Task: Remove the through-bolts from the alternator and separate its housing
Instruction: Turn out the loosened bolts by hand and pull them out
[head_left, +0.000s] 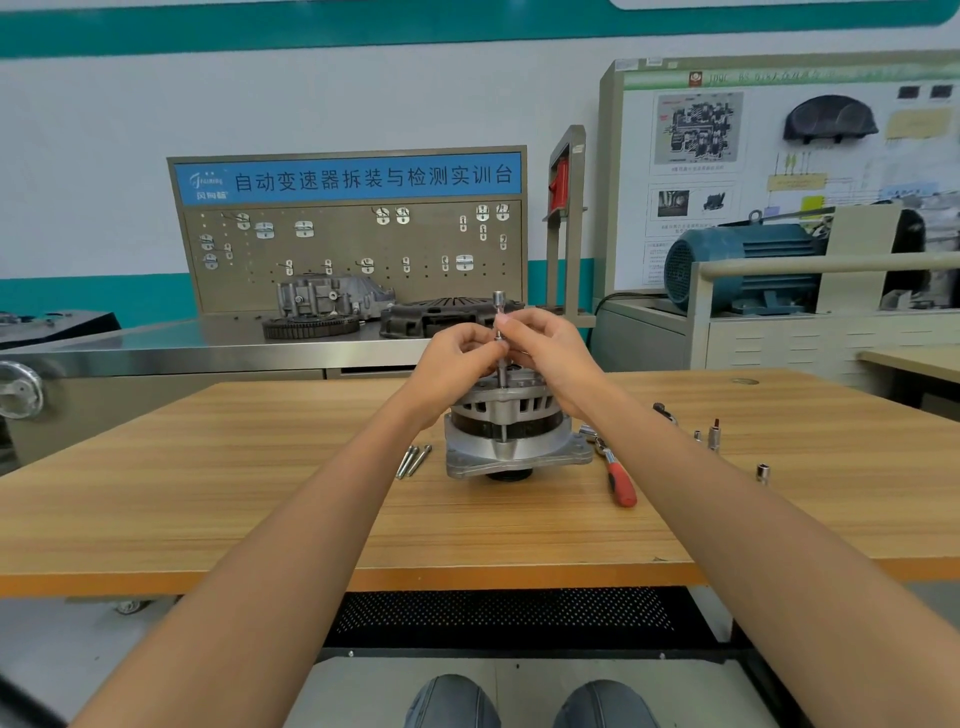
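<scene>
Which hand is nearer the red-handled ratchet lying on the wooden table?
Right. The right hand is above and left of the red-handled ratchet; the left hand is farther left.

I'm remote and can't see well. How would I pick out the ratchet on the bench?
Start at the alternator standing mid-way across the wooden table, under both hands. Just to its right, beside the base flange, lies the ratchet, its metal head nearest the alternator. It alone has a red grip; the loose sockets farther right are small, bare metal pieces.

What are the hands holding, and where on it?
Both hands, left hand and right hand, pinch the thin upright silver socket extension bar around its middle, above the grey metal alternator; its socket top sticks out above.
</scene>
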